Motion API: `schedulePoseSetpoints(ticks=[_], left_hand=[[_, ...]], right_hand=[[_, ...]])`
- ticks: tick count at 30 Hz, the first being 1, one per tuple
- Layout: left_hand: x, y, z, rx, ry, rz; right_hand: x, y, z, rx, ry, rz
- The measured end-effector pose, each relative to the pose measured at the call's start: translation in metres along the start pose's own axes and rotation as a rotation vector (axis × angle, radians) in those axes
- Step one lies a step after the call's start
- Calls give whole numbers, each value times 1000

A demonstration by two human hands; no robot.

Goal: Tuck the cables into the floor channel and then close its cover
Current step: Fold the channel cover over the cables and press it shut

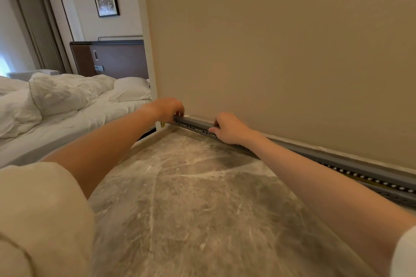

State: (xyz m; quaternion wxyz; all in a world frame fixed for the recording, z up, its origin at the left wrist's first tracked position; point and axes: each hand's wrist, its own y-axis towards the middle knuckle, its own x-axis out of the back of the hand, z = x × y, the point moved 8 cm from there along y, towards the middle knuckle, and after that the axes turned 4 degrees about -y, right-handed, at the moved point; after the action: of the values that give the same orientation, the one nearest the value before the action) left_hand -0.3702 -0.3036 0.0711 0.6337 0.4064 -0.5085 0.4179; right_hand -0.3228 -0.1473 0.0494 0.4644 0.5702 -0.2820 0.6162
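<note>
A long grey floor channel (351, 164) with a row of slots along its side runs at the foot of the beige wall. Its flat grey cover (195, 122) lies on top. My left hand (168, 109) grips the cover's far left end, fingers curled over it. My right hand (229, 128) clasps the cover and channel a short way to the right, thumb on the slotted side. A bit of yellow cable (380, 183) shows through the slots near the right edge; the rest of the cables are hidden.
The marble floor (198, 198) stretches in front of the channel. A bed with white bedding (67, 101) stands to the left, past the wall corner (155, 87). My cream sleeve (40, 220) fills the lower left.
</note>
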Motion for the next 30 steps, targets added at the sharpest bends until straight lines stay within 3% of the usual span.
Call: schedulePoseSetpoints(ticks=[5, 12, 20, 30], left_hand=[[1, 1, -5, -36, 38, 9], [9, 2, -6, -41, 45, -3], [-9, 1, -3, -33, 13, 110], [-10, -10, 4, -69, -99, -206]], right_hand=[[4, 1, 3, -52, -80, -32], [11, 2, 2, -59, -14, -29], [-2, 6, -4, -91, 36, 20], [-11, 8, 8, 10, -85, -17]])
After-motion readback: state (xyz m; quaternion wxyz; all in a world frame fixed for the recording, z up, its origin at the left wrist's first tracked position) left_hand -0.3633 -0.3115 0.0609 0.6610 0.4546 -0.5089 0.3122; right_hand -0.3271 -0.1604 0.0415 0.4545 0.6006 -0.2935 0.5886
